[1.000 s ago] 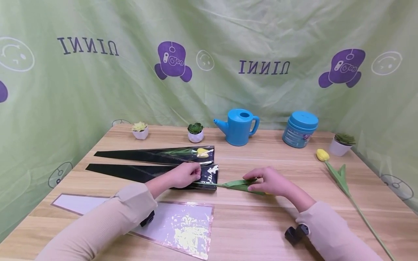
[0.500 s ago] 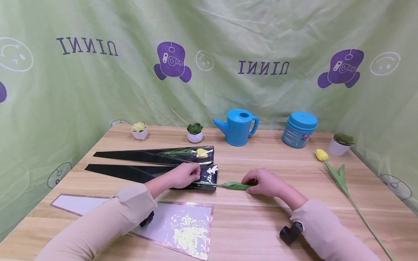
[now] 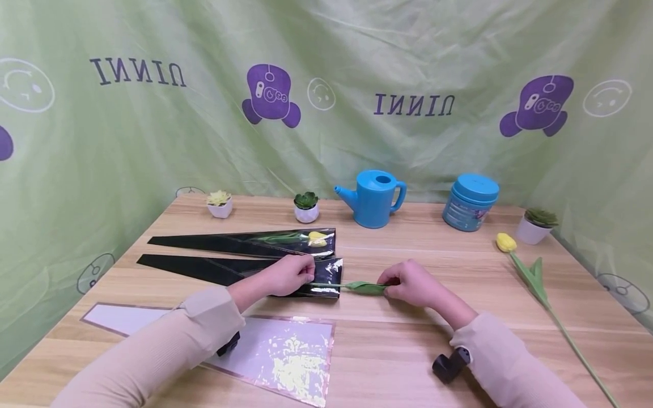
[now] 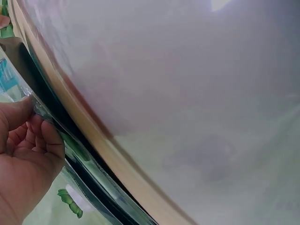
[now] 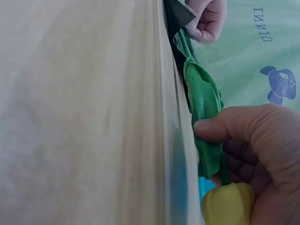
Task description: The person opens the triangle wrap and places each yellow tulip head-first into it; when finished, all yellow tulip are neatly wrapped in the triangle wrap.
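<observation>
My left hand [image 3: 287,275] pinches the open end of a black flower sleeve [image 3: 194,268] with a clear front; in the left wrist view its thumb and fingers [image 4: 52,140] hold the film. An artificial tulip [image 3: 363,288] lies with its stem inside this sleeve's mouth. Out at the right, my right hand [image 3: 411,284] grips the tulip around its leaves, thumb on top. The yellow bloom [image 5: 228,204] shows below that hand in the right wrist view; the hand hides it in the head view.
Behind lies another black sleeve [image 3: 204,244] holding a yellow tulip. A pale flat sleeve [image 3: 275,345] is nearest me. A loose tulip [image 3: 533,277] lies at right. Along the back stand a blue watering can [image 3: 374,199], a blue tub [image 3: 470,204] and several small potted succulents [image 3: 306,208].
My right hand has shifted slightly left and now holds the tulip's leaves gathered closer together. The left hand stays at the sleeve's mouth.
</observation>
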A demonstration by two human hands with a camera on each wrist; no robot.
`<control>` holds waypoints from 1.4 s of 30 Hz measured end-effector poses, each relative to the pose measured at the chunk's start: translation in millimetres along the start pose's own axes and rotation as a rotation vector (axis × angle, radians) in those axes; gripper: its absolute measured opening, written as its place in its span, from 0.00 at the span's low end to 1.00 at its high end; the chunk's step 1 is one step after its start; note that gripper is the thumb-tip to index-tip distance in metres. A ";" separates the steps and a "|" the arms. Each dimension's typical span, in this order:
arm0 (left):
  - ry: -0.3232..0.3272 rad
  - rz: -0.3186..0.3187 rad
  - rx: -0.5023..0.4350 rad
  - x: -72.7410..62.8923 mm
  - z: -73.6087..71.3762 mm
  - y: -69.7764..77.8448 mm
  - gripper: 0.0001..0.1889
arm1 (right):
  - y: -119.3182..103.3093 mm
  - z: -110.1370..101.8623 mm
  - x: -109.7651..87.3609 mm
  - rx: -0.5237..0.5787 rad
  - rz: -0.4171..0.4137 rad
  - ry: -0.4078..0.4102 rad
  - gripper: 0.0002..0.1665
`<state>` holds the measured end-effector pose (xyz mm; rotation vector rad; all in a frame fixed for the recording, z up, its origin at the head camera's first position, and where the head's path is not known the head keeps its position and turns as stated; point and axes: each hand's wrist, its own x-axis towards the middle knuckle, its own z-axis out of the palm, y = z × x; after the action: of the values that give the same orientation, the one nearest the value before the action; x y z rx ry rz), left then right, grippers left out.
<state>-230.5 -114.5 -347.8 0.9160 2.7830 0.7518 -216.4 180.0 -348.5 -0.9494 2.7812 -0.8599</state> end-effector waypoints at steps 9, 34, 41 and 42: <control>0.022 0.032 0.002 -0.1 -1.6 2.9 0.07 | -9.6 1.9 9.2 -0.006 0.001 0.041 0.10; 0.024 -0.001 -0.014 -1.5 -3.1 6.4 0.07 | -28.1 22.5 41.3 0.162 -0.003 0.022 0.11; 0.026 -0.028 -0.010 -2.5 -2.4 5.4 0.08 | -32.7 30.3 47.6 0.221 0.059 0.054 0.10; 0.027 -0.034 -0.011 -2.6 -2.0 5.1 0.08 | -32.9 31.5 48.4 0.224 0.070 0.057 0.10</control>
<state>-226.2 -113.4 -343.7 0.8610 2.8072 0.7788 -229.9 115.0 -352.5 -0.7990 2.6714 -1.1741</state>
